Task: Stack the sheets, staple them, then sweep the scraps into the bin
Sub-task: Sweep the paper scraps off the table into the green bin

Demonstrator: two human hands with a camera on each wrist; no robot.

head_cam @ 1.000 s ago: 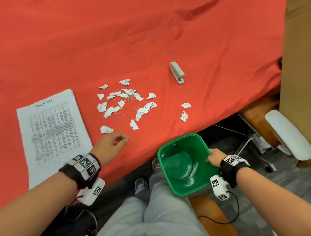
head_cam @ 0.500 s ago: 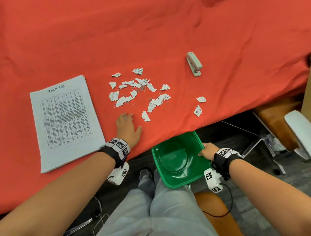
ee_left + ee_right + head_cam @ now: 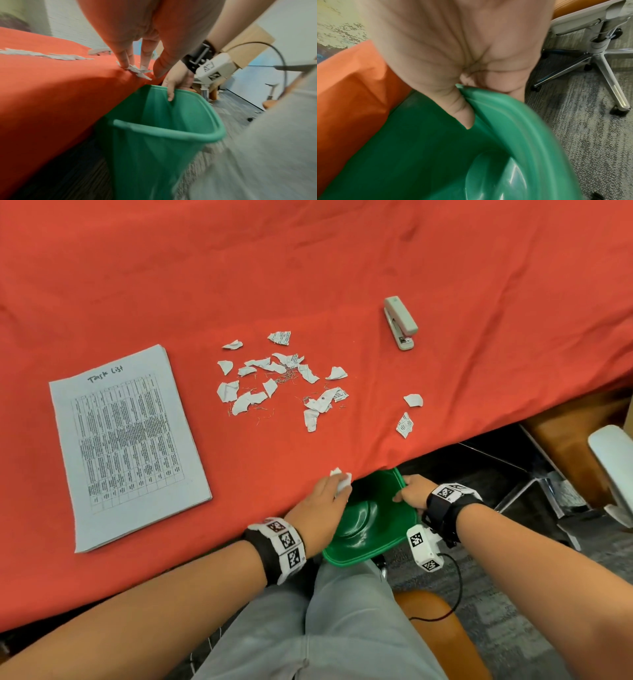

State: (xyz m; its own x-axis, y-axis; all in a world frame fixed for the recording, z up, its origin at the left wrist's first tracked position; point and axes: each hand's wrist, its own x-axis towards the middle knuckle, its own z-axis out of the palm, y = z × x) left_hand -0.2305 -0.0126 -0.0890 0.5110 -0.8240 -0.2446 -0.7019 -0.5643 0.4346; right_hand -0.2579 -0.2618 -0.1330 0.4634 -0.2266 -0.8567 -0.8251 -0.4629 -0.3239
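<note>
My left hand (image 3: 325, 501) lies at the front edge of the red table, straight fingers (image 3: 126, 59) pressing a few white paper scraps (image 3: 340, 479) at the brink, right above the green bin (image 3: 370, 539). My right hand (image 3: 411, 491) grips the bin's far rim (image 3: 505, 121), thumb inside, and holds the bin tucked under the table edge. Several more torn scraps (image 3: 274, 381) and loose staples lie mid-table. Two scraps (image 3: 407, 412) sit apart to the right. The stacked sheets (image 3: 126, 446) lie at the left, and the grey stapler (image 3: 400, 321) lies beyond the scraps.
The red cloth (image 3: 308, 268) covers the whole table and hangs over its front edge. My grey-trousered legs (image 3: 342, 628) are under the bin. An office chair (image 3: 609, 474) with a metal star base (image 3: 599, 58) stands on the carpet to the right.
My left hand dragged scraps from mid-table toward me, to the table's edge. My right hand brought the bin closer, under that edge.
</note>
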